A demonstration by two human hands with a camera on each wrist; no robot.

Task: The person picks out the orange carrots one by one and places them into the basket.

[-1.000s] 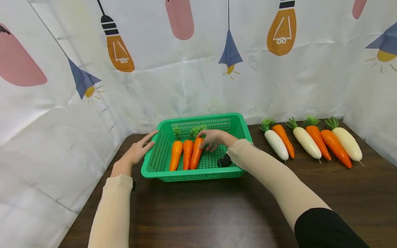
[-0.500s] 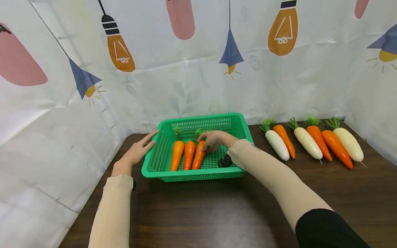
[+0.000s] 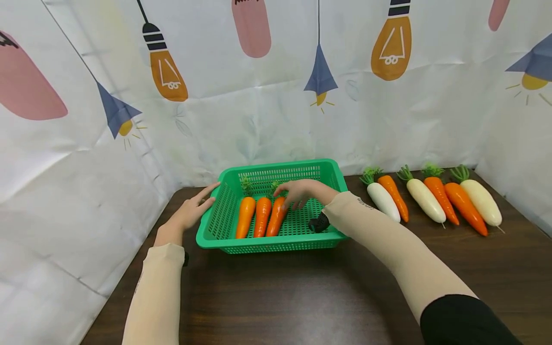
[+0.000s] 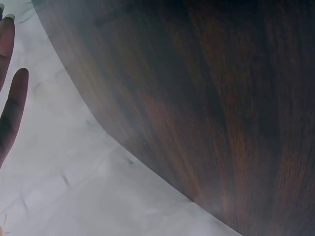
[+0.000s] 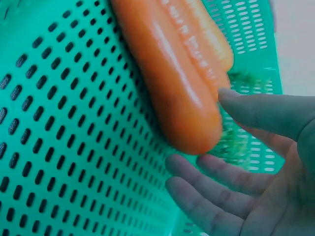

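A green plastic basket holds three orange carrots with green tops. They lie side by side: the left carrot, the middle carrot and the right carrot, which leans a little. My right hand is at the upper end of the right carrot. In the right wrist view its thumb and fingers are spread around that end of the carrot, not closed on it. My left hand has its fingers extended along the basket's left rim. Only some of its fingers appear in the left wrist view.
On the table's right side lie several vegetables in a row, among them a white radish, a carrot and another white radish. Behind the dark wooden table hangs a printed white curtain.
The right carrot has shifted a little rightward at its upper end and now leans away from the middle one. My right hand has loosened from it and moved slightly right. My left hand stays put.
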